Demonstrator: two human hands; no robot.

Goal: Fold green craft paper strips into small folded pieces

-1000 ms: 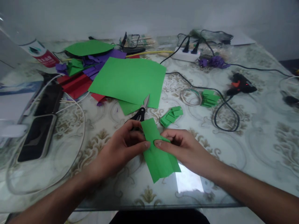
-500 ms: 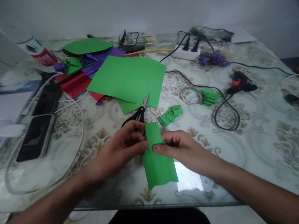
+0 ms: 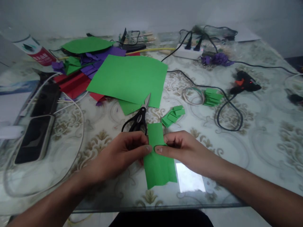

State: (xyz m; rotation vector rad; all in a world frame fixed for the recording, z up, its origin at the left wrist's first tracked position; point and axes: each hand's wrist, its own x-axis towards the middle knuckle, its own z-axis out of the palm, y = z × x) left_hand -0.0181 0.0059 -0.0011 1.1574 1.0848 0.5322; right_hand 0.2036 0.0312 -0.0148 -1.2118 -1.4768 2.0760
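A strip of green paper [image 3: 159, 171], narrow at the top and wider below, is held above the front of the table. My left hand [image 3: 129, 149] pinches its left side, thumb on top and the other fingers curled behind. From the other side, my right hand [image 3: 181, 146] grips it the same way, its thumb tip close to the left one. The paper's lower edge is uneven. Just beyond my left hand lie scissors [image 3: 139, 116] with black handles, blades pointing away. Small folded green paper pieces [image 3: 172, 116] rest beyond the strip.
Large green sheets [image 3: 130, 78] lie over purple and red paper [image 3: 75, 85]. At the right are a tape roll [image 3: 193, 96], more green pieces [image 3: 212, 97] and a black glue gun [image 3: 245, 82] with a looped cord. A phone [image 3: 34, 138], white cable and bottle [image 3: 35, 50] occupy the left.
My left fingers have come down from the strip's upper edge and now curl behind it, uncovering the scissor handles. The strip has turned slightly and its lower end has shifted left.
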